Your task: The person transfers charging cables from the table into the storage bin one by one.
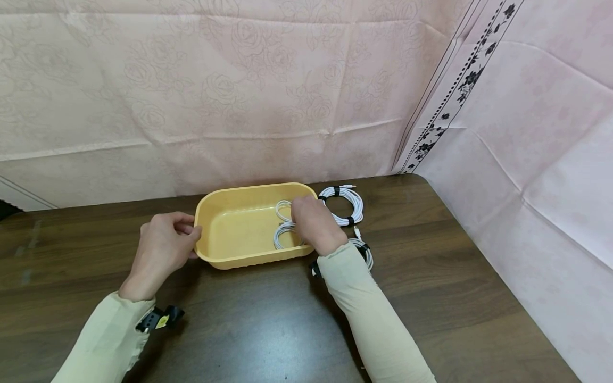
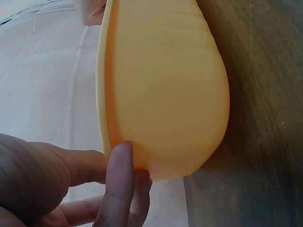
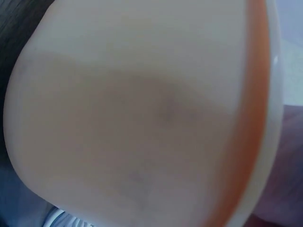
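Note:
A yellow plastic tray (image 1: pixel 239 260) stands on the wooden table near its back edge. My left hand (image 1: pixel 165 244) pinches the tray's left rim, with fingers (image 2: pixel 120 175) against the outer wall in the left wrist view. My right hand (image 1: pixel 316 221) reaches over the right rim into the tray, at two coiled white cables (image 1: pixel 283 234). Its fingertips are hidden, so whether they hold a coil does not show. The right wrist view is mostly filled by the tray's outer wall (image 3: pixel 118 142), with part of that hand blurred beyond the rim.
Right of the tray lies a larger white cable coil (image 1: pixel 356 205) bound with black ties. In front of it another white coil (image 1: pixel 367 258) is partly covered by the right sleeve. Patterned cloth (image 1: pixel 215 106) hangs behind the wooden table (image 1: pixel 249 319) and along its right side.

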A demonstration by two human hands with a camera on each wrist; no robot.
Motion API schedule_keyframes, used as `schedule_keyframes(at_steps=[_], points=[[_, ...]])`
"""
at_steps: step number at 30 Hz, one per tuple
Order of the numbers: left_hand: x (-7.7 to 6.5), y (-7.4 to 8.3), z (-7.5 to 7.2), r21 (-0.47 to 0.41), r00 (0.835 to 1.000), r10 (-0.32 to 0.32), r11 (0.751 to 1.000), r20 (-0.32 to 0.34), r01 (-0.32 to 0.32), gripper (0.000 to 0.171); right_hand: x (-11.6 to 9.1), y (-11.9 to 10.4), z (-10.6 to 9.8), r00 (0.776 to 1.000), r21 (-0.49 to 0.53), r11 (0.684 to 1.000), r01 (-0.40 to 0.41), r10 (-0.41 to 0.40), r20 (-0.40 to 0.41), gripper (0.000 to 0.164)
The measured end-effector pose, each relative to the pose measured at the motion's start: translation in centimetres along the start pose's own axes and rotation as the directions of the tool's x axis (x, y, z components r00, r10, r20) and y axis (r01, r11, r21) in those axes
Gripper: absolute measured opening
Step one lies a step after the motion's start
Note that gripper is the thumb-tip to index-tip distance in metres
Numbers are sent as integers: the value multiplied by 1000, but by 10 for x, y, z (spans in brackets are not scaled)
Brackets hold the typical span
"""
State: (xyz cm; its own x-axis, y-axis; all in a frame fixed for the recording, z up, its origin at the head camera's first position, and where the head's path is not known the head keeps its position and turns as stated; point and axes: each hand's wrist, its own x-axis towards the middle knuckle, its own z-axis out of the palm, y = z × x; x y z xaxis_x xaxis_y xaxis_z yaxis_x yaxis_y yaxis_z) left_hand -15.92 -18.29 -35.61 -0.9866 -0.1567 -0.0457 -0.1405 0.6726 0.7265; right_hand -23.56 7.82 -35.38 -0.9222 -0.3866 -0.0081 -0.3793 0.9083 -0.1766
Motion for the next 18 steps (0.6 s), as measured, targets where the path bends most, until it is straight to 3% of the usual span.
schedule_keyframes(at_steps=[18], points=[[0,1,0,1,1000,-3,1000,1,3,36,-3,7,-11,999,113,993,24,-19,-47,51]])
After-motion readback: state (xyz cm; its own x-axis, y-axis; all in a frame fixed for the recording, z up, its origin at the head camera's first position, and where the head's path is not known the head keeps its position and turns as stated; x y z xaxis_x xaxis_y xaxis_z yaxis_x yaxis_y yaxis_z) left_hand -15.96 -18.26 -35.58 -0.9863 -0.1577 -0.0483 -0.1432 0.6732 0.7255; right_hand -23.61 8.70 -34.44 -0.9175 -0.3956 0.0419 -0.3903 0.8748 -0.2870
